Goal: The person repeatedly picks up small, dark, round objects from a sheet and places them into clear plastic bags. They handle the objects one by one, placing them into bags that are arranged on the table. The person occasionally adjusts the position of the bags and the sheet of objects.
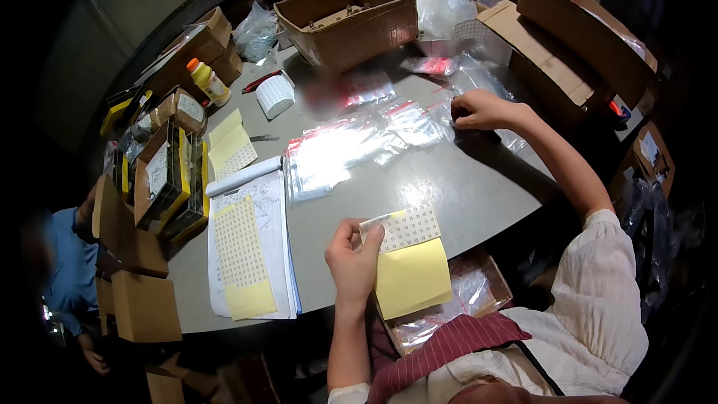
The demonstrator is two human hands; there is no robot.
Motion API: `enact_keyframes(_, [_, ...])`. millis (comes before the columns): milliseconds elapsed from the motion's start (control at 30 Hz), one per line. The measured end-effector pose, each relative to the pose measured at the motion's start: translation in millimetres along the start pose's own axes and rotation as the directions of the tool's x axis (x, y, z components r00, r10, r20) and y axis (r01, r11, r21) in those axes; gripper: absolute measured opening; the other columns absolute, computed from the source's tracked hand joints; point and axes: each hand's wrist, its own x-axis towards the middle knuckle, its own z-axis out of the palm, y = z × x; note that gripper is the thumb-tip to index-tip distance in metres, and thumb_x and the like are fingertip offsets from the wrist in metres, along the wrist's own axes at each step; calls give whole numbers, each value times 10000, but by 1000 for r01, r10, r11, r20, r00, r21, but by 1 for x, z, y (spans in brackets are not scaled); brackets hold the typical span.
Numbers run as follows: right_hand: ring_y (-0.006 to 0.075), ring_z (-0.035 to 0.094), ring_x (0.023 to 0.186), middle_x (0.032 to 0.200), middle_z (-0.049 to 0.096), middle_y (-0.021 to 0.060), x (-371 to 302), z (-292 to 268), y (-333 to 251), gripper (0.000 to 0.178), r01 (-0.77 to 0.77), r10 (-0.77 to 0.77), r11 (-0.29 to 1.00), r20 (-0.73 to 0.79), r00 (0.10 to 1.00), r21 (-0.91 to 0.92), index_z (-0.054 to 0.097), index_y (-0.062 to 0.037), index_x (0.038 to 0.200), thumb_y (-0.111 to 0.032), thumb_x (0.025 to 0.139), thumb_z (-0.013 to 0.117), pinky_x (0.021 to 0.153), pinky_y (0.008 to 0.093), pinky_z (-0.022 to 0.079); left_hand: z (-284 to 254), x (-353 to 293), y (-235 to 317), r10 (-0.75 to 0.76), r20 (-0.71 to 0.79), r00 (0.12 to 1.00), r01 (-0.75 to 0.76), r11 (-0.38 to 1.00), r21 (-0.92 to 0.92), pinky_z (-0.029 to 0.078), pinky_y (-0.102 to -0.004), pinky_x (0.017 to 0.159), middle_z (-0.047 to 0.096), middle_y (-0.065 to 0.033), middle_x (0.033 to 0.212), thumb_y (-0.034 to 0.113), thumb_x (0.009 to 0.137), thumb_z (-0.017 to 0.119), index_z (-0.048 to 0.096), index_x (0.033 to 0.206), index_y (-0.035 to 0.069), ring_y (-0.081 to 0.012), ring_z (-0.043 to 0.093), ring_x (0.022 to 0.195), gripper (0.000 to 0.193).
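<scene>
My left hand (354, 260) grips a sheet of small printed labels (410, 230) by its left edge, thumb on top. The sheet's lower part is bare yellow backing, and it hangs over the table's near edge. Further off to the right, my right hand (482, 110) is closed, fingers curled together above the table. Whatever its fingertips pinch is too small to make out. Left of it lie clear zip bags (409, 126) with red strips. More overlapping clear bags (321, 161) spread across the middle, glaring under the light.
A clipboard of papers (280, 254) bears another label sheet (241, 251) at left. Behind stand a yellow bottle (209, 82), a label roll (275, 97) and an open cardboard box (351, 34). More boxes (538, 52) are at right. An open box of plastic bags (475, 292) sits below the near edge. Someone in blue (71, 262) is far left.
</scene>
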Motion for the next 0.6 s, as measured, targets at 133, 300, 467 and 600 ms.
enact_keyframes(133, [424,683,933,970,697,269,11,4,0,380,-71,78,951,12,997,-301,678,46,1011,-273,817,749,810,473,526,-2,-1,0,-6,-2,1000,6,1000,26,560,-266,724,717,-73,884,80,946,724,651,1008,-52,-82,649,814,163])
enact_keyframes(300, [429,698,944,956,704,275,3,-7,-13,593,-177,232,919,119,965,-353,696,71,987,-469,776,826,802,481,536,-4,-2,-9,-19,-8,1000,18,999,-47,556,-251,721,715,-70,886,66,947,719,650,1030,-53,-80,651,820,161])
enact_keyframes(467, [399,708,906,899,706,249,-31,8,-56,731,-21,153,930,337,929,-366,700,80,1001,-592,748,835,794,475,531,-4,-3,-10,-5,7,1000,6,996,-93,545,-234,711,710,-66,887,55,952,712,648,1037,-52,-68,642,803,150])
enact_keyframes(600, [312,676,836,888,679,168,-29,3,-47,511,54,-52,999,121,991,-8,622,26,1021,-398,835,838,739,412,526,-5,-2,-13,-16,36,999,22,985,-170,532,-220,697,707,-61,888,57,956,710,642,1048,-54,-56,630,786,159])
